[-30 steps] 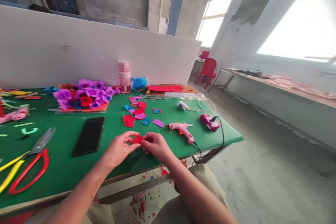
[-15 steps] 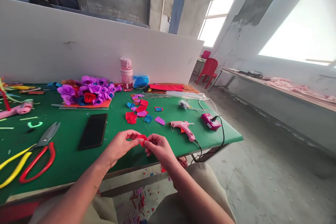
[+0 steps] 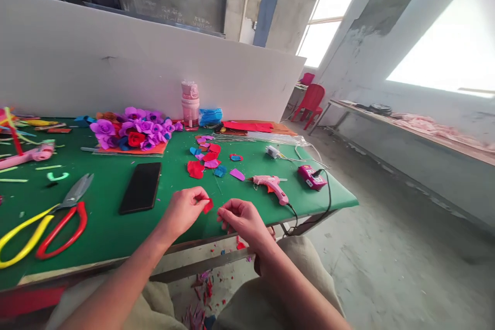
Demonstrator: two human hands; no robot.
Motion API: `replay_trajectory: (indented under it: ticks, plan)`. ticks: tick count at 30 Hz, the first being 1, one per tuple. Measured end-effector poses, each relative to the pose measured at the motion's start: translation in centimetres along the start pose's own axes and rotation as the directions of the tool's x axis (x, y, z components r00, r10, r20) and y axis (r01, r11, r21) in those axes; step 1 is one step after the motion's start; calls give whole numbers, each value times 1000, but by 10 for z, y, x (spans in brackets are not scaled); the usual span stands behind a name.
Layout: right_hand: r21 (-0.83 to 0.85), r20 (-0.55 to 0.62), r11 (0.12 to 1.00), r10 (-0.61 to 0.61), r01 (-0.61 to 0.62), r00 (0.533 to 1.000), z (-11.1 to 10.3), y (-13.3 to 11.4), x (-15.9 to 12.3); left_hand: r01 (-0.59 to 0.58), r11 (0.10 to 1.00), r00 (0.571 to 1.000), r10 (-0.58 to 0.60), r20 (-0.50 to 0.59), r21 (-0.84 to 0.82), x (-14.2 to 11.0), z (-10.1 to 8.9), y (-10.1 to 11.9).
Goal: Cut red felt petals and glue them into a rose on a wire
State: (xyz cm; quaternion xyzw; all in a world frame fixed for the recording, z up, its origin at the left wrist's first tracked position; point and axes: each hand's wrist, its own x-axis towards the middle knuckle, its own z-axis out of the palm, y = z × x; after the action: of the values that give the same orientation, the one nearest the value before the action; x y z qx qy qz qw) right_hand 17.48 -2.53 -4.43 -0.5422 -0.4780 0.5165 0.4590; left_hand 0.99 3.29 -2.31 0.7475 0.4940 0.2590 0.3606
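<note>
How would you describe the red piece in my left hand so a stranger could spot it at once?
Start at the green table and find the black phone near its front edge. Just right of it, your left hand pinches a small red piece at the fingertips. Unlike the red pieces farther back, it is held between fingers, not lying among scattered colored scraps.

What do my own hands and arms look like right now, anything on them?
Your left hand and right hand are both bare, with no gloves. No sleeves show along the forearms, and I can't make out a watch or rings. Lower down, loose beige trousers cover your legs.
</note>
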Motion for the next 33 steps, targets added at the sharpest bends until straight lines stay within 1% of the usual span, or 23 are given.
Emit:
replay_trajectory:
  ticks: [1,2,3,4,5,6,7,8,10,11,12,14,17,19,20,23,24,26,27,28,29,31,33]
  plan:
    - [-80,-52,996,-30,25,998,-15,-2,-1,-12,996,1000,11,14,88,1,0,-2]
    - [-171,-146,983,-86,61,986,-33,-4,-1,-25,988,999,19,42,155,3,-1,-4]
    - [-272,-233,958,-155,88,960,-53,-6,-2,-35,979,998,24,60,201,5,-1,-7]
    - [-392,-333,915,-236,93,913,-74,-6,-3,-38,973,997,23,68,227,7,-2,-9]
    - [-510,-422,859,-283,32,861,-95,-6,-3,-36,973,997,19,76,229,8,-2,-11]
    - [-606,-485,793,-305,-63,819,-114,-5,-3,-35,976,996,16,88,215,8,-3,-11]
    - [-677,-493,720,-291,-152,820,-129,-3,-2,-39,980,995,19,99,198,6,-4,-11]
    - [-731,-465,652,-258,-202,847,-141,-1,0,-50,983,993,30,113,177,4,-6,-9]
    - [-806,-363,549,-162,-222,918,-152,5,5,-108,980,988,87,124,167,-2,-10,-4]
    - [-838,-327,496,-128,-225,936,-153,7,8,-134,978,985,114,129,159,-5,-11,-1]
    - [-866,-302,448,-112,-223,947,-153,10,11,-157,976,981,137,136,152,-7,-12,1]
    - [-901,-277,373,-97,-223,956,-151,13,17,-144,973,986,125,115,178,-8,-12,3]
    - [-911,-275,338,-72,-236,959,-153,16,26,-71,977,994,52,100,202,-3,-9,-4]
    - [-889,-287,386,-48,-247,957,-157,17,30,-39,983,994,19,111,178,3,-6,-12]
    - [-860,-298,443,-33,-254,954,-158,16,31,-28,984,994,9,106,174,7,-4,-17]
    - [-675,-313,700,12,-232,950,-153,10,26,-21,980,998,9,64,196,15,1,-29]
    - [-586,-298,788,9,-190,955,-148,7,22,-15,979,999,6,46,203,17,2,-33]
    - [-393,-246,919,-72,-32,967,-132,-2,13,7,978,1000,-9,11,208,20,3,-38]
    - [-306,-221,952,-93,21,971,-123,-7,8,20,978,1000,-20,-1,205,22,3,-40]
    - [-240,-168,970,-65,23,984,-113,-11,4,30,979,1000,-29,-9,200,22,4,-41]
    - [-181,-93,983,7,-24,996,-103,-15,0,37,980,999,-35,-13,197,23,4,-42]
    - [-103,9,989,112,-110,994,-86,-20,-6,45,980,999,-42,-19,195,22,4,-42]
    - [-119,65,986,124,-116,990,-73,-24,-9,51,979,999,-48,-22,197,21,4,-42]
